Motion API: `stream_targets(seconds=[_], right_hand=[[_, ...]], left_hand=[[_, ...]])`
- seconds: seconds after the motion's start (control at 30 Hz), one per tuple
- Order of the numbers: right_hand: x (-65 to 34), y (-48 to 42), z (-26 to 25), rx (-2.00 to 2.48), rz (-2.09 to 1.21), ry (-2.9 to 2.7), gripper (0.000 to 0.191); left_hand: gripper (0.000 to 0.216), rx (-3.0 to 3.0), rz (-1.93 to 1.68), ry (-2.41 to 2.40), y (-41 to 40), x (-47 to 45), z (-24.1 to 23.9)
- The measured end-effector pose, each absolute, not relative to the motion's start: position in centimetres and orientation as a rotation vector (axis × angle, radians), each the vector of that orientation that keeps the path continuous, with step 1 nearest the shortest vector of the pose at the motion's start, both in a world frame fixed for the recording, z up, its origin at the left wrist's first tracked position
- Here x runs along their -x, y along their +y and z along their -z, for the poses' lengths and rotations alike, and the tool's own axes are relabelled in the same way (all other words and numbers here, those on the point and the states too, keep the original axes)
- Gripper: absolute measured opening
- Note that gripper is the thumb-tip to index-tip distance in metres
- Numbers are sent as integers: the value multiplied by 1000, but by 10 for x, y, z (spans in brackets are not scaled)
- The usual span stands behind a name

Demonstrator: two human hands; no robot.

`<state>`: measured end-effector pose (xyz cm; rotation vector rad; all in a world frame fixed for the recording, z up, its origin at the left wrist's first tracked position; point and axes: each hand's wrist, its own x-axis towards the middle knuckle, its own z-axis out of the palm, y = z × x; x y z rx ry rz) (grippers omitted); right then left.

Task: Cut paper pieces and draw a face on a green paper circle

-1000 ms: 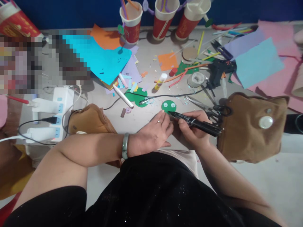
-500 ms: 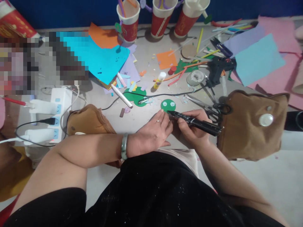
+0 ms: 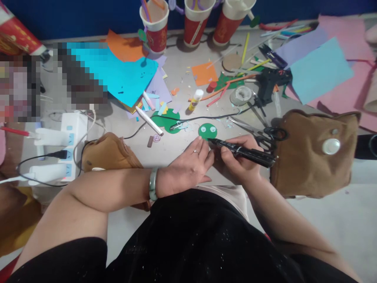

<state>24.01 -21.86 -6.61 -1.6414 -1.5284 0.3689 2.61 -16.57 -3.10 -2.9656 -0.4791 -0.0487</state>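
A green paper disc [image 3: 207, 131] with two pale-blue eye pieces lies on the table in front of me. My left hand [image 3: 190, 161], wearing a ring and a bangle, rests low with its fingers stretched out and its fingertips at the disc's lower left edge. In my right hand [image 3: 241, 157] is a black marker pen [image 3: 244, 152], gripped like a writing tool. The marker's tip is at the disc's lower edge; whether it touches the paper, I cannot tell. Left of the disc lie another green paper piece [image 3: 167, 118] and a white-barrelled pen [image 3: 149, 121].
A glue stick [image 3: 195, 100], tape roll [image 3: 241, 96], scissors [image 3: 265, 137] and a black glue gun [image 3: 272, 84] lie beyond my hands. Brown bags [image 3: 312, 157] flank me. A cable [image 3: 206, 117] crosses the table. Red paper cups [image 3: 156, 35] stand at the back; a power strip [image 3: 72, 133] is left.
The view has shifted slightly. Both hands keep nearly the same pose, with the marker still at the disc's lower edge.
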Motion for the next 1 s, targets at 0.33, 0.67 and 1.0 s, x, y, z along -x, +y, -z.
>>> stream_targets(seconds=[0.33, 0.67, 1.0], right_hand=[[-242, -218, 72, 1620, -306, -1455, 19], [-243, -217, 72, 1649, -214, -1458, 19], [-242, -216, 67, 1628, -225, -1502, 18]], left_hand=[[97, 2960, 21, -472, -165, -26, 30], [96, 2984, -66, -456, -164, -26, 26], [94, 3021, -93, -455, -163, -26, 25]])
